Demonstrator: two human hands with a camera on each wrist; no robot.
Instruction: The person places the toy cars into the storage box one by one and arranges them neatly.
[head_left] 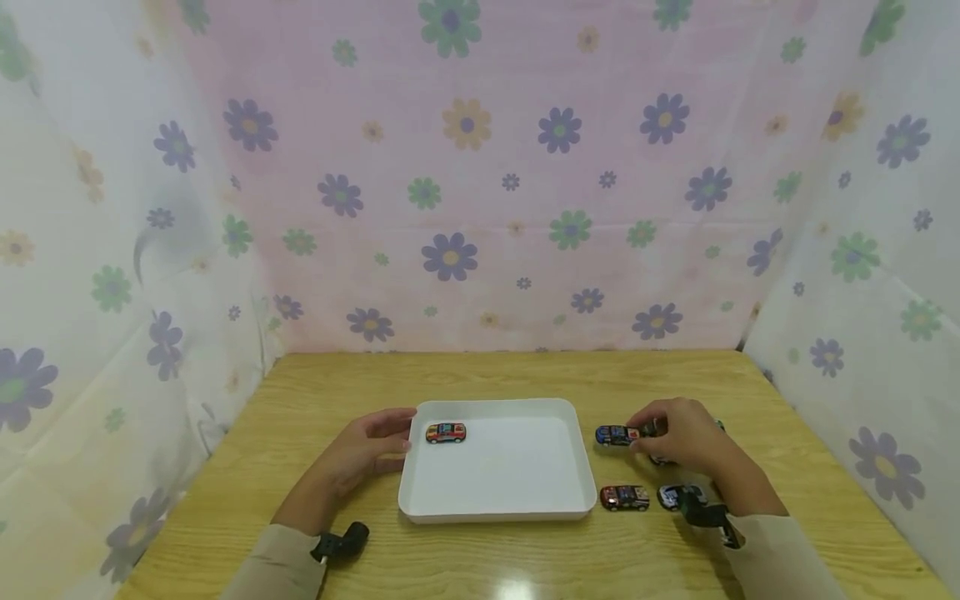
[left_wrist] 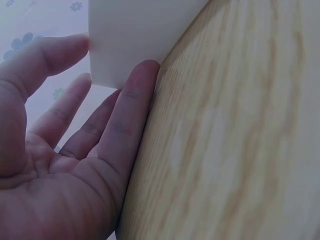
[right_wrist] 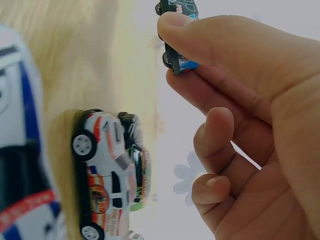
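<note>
A white tray (head_left: 501,492) lies mid-table with an orange toy car (head_left: 446,432) in its far left corner. My left hand (head_left: 390,435) rests on the table against the tray's left edge, fingers straight. In the left wrist view the left hand (left_wrist: 112,95) touches the tray (left_wrist: 135,35) at a corner. Right of the tray, my right hand (head_left: 647,432) pinches a blue toy car (head_left: 615,435) by its rear. The right wrist view shows the blue car (right_wrist: 180,30) between thumb and forefinger of the right hand (right_wrist: 192,50), other fingers curled.
A dark red car (head_left: 624,497) and a white-and-black car (head_left: 678,496) sit on the wooden table (head_left: 480,375) right of the tray. A white-orange car (right_wrist: 102,185) lies under my right hand. Flowered curtains close in three sides.
</note>
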